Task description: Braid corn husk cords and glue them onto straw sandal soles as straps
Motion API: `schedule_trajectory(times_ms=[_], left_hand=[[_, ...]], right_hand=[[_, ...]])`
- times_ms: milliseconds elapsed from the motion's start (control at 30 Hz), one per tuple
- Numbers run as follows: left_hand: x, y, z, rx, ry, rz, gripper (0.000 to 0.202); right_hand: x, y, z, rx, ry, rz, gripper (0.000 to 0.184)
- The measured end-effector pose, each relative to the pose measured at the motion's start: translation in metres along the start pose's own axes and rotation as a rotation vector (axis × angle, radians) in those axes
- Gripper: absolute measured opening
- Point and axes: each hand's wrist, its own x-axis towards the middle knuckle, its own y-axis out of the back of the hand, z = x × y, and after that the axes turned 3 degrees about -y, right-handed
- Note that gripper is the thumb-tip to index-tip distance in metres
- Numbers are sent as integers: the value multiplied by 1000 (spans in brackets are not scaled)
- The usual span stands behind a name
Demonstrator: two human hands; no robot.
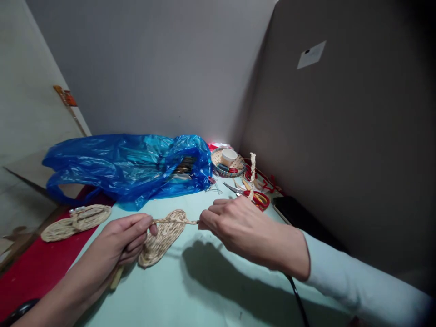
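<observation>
My left hand (121, 243) is closed, pinching the near end of a twisted straw cord (177, 221). My right hand (235, 222) is closed on the same cord, pinching its other end at the fingertips. A braided straw strand (252, 175) rises upright behind the right hand. The cord stretches taut between both hands, just above a woven straw sole (162, 238) lying on the pale green table (204, 290). A pale stick shows under my left hand.
A second woven sole (76, 221) lies on a red cloth (37, 268) at left. A blue plastic bag (129, 165) sits behind. A small basket (227, 162) with a white cup, red-handled scissors (252, 196), a dark phone (296, 213) and a grey partition stand right.
</observation>
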Motion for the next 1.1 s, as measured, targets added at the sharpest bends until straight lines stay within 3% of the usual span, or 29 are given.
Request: schedule_trajectory(times_ms=[300, 500, 900, 1100], left_hand=[[42, 7, -9, 551, -233, 62, 25], [65, 4, -11, 827, -216, -11, 21], [71, 5, -14, 945, -148, -77, 23], [71, 5, -16, 849, -160, -61, 24]], right_hand=[[21, -34, -34, -59, -96, -136, 22], [30, -53, -42, -58, -113, -155, 21], [34, -58, -50, -122, 11, -197, 15], [34, -59, -49, -166, 15, -158, 16]])
